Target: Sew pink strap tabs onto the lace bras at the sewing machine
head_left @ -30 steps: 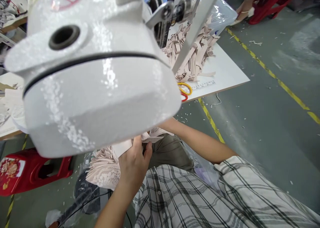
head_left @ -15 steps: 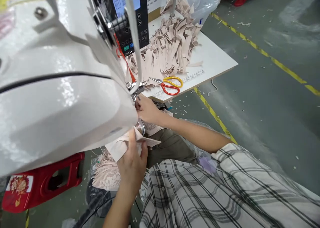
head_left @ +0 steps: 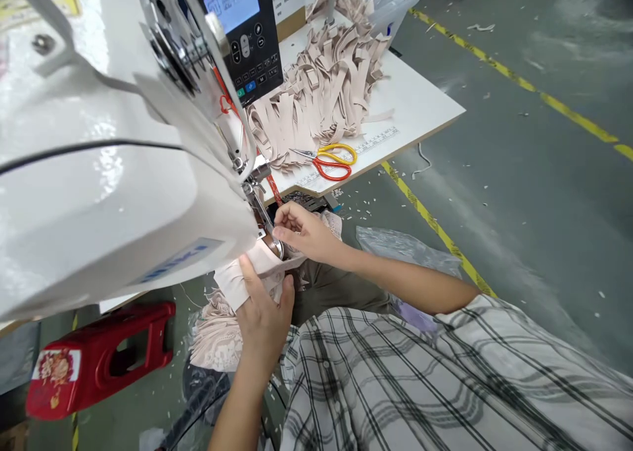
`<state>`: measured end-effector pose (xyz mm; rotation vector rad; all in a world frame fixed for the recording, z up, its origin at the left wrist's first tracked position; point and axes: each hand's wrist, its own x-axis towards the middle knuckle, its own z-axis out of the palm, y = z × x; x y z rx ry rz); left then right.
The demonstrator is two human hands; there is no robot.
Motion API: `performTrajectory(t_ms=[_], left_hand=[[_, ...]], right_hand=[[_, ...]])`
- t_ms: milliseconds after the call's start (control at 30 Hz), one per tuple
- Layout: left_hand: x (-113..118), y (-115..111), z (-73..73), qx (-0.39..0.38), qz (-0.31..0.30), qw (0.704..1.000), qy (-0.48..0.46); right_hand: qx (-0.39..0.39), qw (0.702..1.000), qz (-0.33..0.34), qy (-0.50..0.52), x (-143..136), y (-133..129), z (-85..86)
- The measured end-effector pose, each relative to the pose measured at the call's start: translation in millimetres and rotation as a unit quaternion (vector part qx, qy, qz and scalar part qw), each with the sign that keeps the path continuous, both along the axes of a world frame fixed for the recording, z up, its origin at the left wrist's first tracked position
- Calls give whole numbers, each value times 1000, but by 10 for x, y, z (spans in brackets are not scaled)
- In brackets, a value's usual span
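A white sewing machine (head_left: 123,194) fills the left side of the view, its metal needle parts (head_left: 260,204) and rounded arm end low down. Around that arm end lies a pale pink fabric piece (head_left: 232,279), with lace showing beneath it. My left hand (head_left: 262,316) grips this fabric from the near side, index finger stretched along its top and thumb apart. Just right of the needle area is my right hand (head_left: 309,235), its fingers curled in with the thumb against them. Whatever those fingers may hold is too small to make out.
Pale pink straps (head_left: 326,88) lie heaped on the white table (head_left: 420,101), with red-and-yellow scissors (head_left: 332,162) in front. A control panel (head_left: 247,35) stands behind. Lace pieces (head_left: 217,339) hang below left, near a red stool (head_left: 106,359). Plastic film (head_left: 405,250) lies at right.
My right hand has drawn back from under the needle area, toward me and to the right. The fabric now lies flatter around the arm end, with my left hand still on it. The view has shifted slightly.
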<state>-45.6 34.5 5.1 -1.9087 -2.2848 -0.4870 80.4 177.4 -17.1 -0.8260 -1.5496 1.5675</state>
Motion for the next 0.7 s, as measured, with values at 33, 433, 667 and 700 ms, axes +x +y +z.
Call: performTrajectory(t_ms=[33,433,667,700], left_hand=[[9,4,3,-10,6,1000,-10],[531,-402,25,-98,-134,970,-177],[232,-268,448,27,-231,948,-216],[220,-210,485,46,-259,947,-185]], right_hand=[[2,1000,10,-4,29,-31,18],[-82,994,66,-4,536,-463,159],[-192,966,156,70,723,-434,307],[-158,967,195,50,727,-424,345]])
